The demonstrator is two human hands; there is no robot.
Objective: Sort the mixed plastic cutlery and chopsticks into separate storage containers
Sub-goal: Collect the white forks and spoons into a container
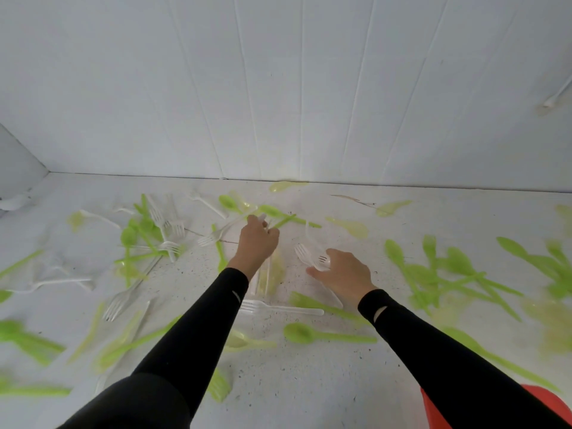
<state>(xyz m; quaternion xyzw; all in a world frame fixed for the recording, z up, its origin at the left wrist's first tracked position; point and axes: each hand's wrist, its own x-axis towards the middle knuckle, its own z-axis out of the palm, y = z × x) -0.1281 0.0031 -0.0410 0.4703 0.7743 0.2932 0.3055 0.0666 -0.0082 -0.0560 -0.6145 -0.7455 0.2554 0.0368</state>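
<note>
Green and white plastic cutlery [309,332] litters the white speckled counter [309,382] around both hands. A clear plastic container [272,274], just under the left hand [255,243], holds pale yellow-green pieces. The left grip pinches a green plastic handle [283,221]; the right hand [346,272] clasps white plastic forks [306,255].

White table [309,382]; scattered cutlery [328,334]

Cutlery [297,332] crowds the table [309,394]; front middle lies free.

A glossy green plastic spoon [298,332] and a smooth white plastic fork [278,309] are being carried by the matt, speckled bench [309,382].
</note>
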